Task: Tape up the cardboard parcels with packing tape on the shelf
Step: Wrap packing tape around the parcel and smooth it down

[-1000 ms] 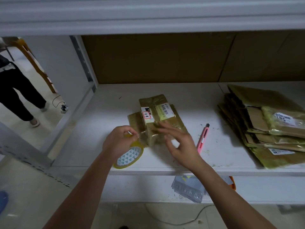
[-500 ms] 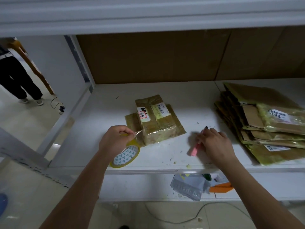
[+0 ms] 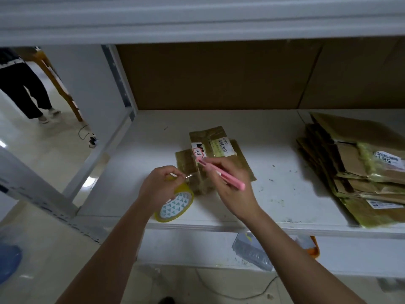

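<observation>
While your left hand (image 3: 161, 186) grips the tape roll (image 3: 175, 205) just beside the parcel (image 3: 210, 159) mid-shelf (image 3: 285, 194), your right hand (image 3: 232, 187) holds the pink cutter (image 3: 225, 175), tip over the parcel.

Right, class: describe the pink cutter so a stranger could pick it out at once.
Look at the white shelf, in the middle, where a taped brown parcel lies. Just over it, the right hand holds a slim pink cutter, the only pink thing among brown packages and yellow tape.
</observation>
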A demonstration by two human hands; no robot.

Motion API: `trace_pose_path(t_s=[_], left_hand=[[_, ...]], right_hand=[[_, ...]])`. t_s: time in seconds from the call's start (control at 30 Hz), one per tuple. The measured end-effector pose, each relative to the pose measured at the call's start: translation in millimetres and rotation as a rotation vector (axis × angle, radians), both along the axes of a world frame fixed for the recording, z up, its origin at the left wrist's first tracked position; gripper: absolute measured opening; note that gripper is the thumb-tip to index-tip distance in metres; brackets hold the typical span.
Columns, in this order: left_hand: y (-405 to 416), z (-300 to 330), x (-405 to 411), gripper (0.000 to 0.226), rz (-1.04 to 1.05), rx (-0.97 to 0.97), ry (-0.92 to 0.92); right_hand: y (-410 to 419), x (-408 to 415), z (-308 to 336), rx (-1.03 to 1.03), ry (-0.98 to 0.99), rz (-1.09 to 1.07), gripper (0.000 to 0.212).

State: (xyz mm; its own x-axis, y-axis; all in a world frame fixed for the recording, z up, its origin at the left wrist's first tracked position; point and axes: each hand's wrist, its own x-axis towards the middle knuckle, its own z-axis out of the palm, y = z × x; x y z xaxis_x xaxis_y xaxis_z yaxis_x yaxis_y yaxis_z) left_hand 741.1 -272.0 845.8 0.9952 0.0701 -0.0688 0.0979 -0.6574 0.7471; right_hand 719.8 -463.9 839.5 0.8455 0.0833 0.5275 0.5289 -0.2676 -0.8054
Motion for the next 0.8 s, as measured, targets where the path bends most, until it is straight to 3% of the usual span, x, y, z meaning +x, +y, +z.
trace_pose_path(t_s=[0.33, 0.8], left_hand=[[4.5, 4.0, 3.0, 0.009, 0.007, -0.047, 0.085], [9.3, 9.2, 13.5, 0.009, -0.045, -0.097, 0.168]], right_hand=[[5.1, 0.6, -21.2, 0.087, 0.231, -0.002, 0.007], [8.2, -1.3, -24.5, -0.178, 0.207, 0.101, 0.012]])
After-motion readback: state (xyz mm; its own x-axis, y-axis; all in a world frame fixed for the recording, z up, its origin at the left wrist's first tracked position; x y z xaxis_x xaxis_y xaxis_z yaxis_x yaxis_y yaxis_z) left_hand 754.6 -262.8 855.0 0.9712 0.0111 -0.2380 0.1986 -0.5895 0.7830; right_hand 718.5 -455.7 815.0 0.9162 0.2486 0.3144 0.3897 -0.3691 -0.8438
